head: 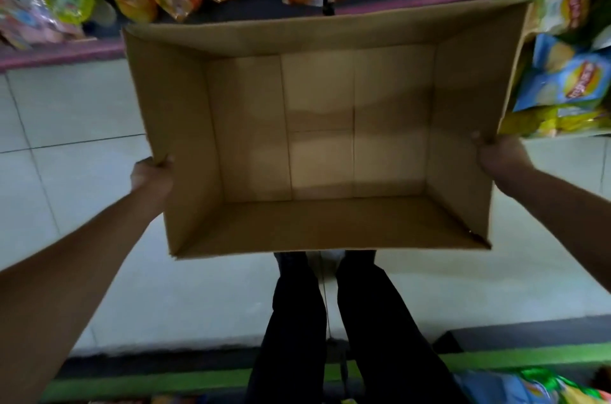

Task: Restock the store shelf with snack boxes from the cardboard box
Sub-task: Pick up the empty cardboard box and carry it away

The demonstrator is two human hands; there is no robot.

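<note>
The cardboard box [317, 126] is hanging between both hands: left hand [150, 175] gripping its nine-o'clock rim, right hand [501, 157] gripping its three-o'clock rim, fingers curled over.

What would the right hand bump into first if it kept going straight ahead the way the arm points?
The right hand grips the rim of the empty cardboard box, so it already touches that. Past the box wall, its line likely leads to the blue and yellow chip bags on the shelf, though depth is hard to judge.
</note>
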